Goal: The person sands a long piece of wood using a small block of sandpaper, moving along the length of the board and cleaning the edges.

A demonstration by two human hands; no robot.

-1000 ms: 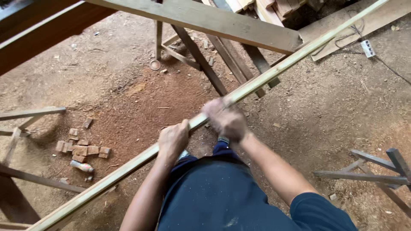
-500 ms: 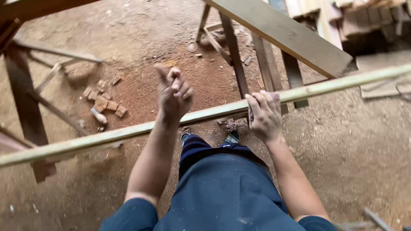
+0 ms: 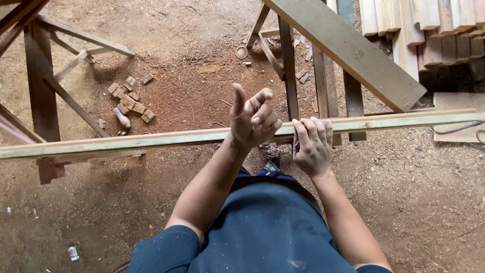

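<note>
A long pale wooden slat (image 3: 151,140) runs level across the view from left edge to right edge, at about waist height. My right hand (image 3: 313,144) lies on top of it near the middle, fingers curled over its far edge and gripping it. My left hand (image 3: 251,119) is raised just above the slat, palm turned toward me, thumb and forefinger up and the other fingers loosely bent; it holds nothing. Below are my dark blue trousers and a shoe on the dirt.
A wide plank (image 3: 353,50) slants down from the top to the right. Stacked boards (image 3: 419,25) lie top right. A wooden trestle frame (image 3: 43,91) stands at left. Several small wood blocks (image 3: 130,101) and a small bottle (image 3: 122,119) lie on the sawdust floor.
The slat has swung from a steep diagonal to level. My left hand let go of it and lifted. My right hand stayed on the slat.
</note>
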